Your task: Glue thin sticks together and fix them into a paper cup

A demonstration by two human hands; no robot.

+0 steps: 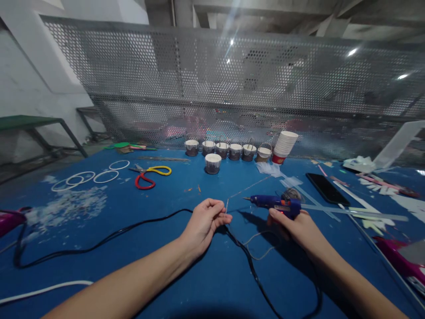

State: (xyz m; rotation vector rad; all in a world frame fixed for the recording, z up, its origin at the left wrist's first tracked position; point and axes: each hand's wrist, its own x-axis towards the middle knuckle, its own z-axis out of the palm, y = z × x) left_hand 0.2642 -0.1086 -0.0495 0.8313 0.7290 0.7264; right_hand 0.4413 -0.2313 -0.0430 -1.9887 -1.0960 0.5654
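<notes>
Between the thumb and fingers of my left hand (207,221) a thin, pale strip (227,205) is pinched, its tip pointing up; I cannot make out its exact kind. My right hand (295,226) wraps round a blue hot glue gun (274,201), whose nozzle points left toward the strip without touching it. A long clear glue stick (355,213) juts from the back of the gun. Below it, a loop of thin cord (260,258) lies on the blue table (172,274). A small grey-and-white cup (213,164) stands beyond my left hand.
Several similar cups (235,151) line the mesh panel (133,75), beside stacked paper cups (284,146). Scissors (149,175) and white rings (106,176) lie left. A phone (327,188) and paper strips lie right. A black cable (109,237) crosses the table beneath my left hand.
</notes>
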